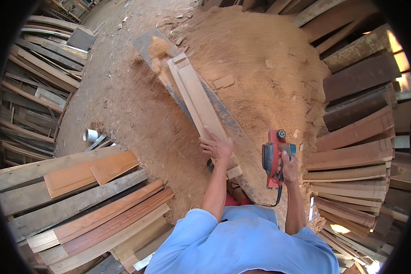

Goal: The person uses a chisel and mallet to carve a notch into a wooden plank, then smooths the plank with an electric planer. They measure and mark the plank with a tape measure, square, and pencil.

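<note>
A long light-brown wooden plank (197, 98) lies slantwise on a grey, dust-covered work board (145, 40), with small wood blocks at its far end (180, 58) and near end (234, 172). My left hand (216, 146) rests on the plank's nearer half, fingers spread across it toward the left edge. To the right of the plank, my right hand (287, 168) is closed round the handle of a red and black electric planer (272, 157). The planer is turned on its side, apart from the wood. Its black cord (279, 195) hangs down near my body.
Sawdust (265, 64) covers the ground, with a small heap of shavings (159, 47) at the work board's far end. Stacked boards stand at left (45, 68), near left (91, 196) and right (356, 155). A white bucket (91, 135) lies at left.
</note>
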`<control>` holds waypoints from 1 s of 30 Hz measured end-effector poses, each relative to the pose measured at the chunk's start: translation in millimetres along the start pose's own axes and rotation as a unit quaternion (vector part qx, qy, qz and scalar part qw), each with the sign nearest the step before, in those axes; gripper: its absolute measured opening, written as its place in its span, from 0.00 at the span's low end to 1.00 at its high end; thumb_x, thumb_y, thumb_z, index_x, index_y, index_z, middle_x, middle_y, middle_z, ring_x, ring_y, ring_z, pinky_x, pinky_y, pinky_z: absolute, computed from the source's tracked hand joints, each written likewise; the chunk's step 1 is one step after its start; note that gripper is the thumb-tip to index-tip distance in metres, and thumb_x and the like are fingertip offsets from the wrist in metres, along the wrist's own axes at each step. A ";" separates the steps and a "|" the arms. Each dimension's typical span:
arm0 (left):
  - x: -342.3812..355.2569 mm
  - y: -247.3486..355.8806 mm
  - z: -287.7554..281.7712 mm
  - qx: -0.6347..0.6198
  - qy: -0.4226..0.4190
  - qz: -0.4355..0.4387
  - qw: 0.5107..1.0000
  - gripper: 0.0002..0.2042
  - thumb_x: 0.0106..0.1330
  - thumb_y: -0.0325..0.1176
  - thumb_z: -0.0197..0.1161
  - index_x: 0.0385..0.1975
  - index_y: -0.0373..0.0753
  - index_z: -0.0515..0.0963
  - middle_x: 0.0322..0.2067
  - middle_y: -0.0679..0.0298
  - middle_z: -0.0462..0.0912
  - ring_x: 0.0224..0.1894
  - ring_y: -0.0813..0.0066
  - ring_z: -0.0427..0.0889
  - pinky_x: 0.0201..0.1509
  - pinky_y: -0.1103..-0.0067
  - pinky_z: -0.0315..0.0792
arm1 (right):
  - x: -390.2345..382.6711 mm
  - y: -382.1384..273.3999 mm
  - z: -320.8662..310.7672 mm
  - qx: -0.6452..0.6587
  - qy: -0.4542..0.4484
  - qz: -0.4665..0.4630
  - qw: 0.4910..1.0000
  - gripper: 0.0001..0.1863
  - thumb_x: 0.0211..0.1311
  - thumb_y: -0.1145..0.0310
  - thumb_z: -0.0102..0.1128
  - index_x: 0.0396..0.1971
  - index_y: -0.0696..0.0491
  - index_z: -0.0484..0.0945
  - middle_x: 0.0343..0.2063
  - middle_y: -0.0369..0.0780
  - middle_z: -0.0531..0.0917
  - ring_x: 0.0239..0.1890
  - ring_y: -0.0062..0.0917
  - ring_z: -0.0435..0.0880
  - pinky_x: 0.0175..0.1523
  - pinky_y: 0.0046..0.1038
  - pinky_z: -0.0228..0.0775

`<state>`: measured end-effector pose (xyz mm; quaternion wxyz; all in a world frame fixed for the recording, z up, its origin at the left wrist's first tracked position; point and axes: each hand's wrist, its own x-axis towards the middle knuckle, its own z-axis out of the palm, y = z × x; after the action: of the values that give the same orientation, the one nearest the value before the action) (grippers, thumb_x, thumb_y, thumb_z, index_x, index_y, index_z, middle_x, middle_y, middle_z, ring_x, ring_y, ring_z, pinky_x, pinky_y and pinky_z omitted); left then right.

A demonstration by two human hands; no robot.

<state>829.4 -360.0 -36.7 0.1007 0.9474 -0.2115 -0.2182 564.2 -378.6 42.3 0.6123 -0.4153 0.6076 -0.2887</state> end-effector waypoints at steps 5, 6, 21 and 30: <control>5.0 -15.7 -31.3 -0.111 -0.019 0.023 0.993 0.61 0.51 0.41 0.78 0.79 0.44 0.36 0.70 0.31 0.50 0.71 0.37 0.57 0.75 0.48 0.54 | -23.1 10.4 -32.9 0.000 0.021 -0.001 1.000 0.21 0.75 0.51 0.59 0.33 0.56 0.78 0.19 0.33 0.76 0.16 0.15 0.73 0.21 0.22 0.65; 13.8 -33.8 -24.1 -0.290 -0.064 0.064 0.953 0.59 0.52 0.37 0.77 0.79 0.45 0.38 0.68 0.35 0.55 0.69 0.42 0.61 0.71 0.51 0.60 | -24.4 8.5 -34.3 -0.001 0.012 -0.008 1.000 0.21 0.75 0.51 0.58 0.33 0.56 0.78 0.19 0.33 0.76 0.16 0.15 0.73 0.22 0.21 0.66; 34.8 -46.5 0.1 -0.350 -0.016 0.103 0.931 0.54 0.51 0.34 0.71 0.74 0.25 0.42 0.66 0.37 0.65 0.68 0.47 0.69 0.72 0.65 0.63 | -29.7 -21.7 19.1 -0.046 -0.123 -0.047 0.990 0.23 0.76 0.49 0.56 0.45 0.58 0.78 0.20 0.31 0.75 0.18 0.13 0.73 0.22 0.20 0.66; 112.1 -26.4 -25.2 -0.460 -0.102 0.182 0.863 0.54 0.62 0.42 0.73 0.77 0.28 0.41 0.69 0.38 0.65 0.70 0.49 0.70 0.74 0.66 0.64 | -56.0 -56.1 40.3 -0.090 -0.225 -0.040 0.970 0.24 0.73 0.49 0.56 0.47 0.59 0.76 0.21 0.31 0.75 0.21 0.13 0.73 0.25 0.22 0.67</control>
<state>941.7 -383.8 -63.4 0.5409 0.7104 -0.2650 -0.3640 607.0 -351.6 115.4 0.6813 -0.5468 0.4607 -0.1569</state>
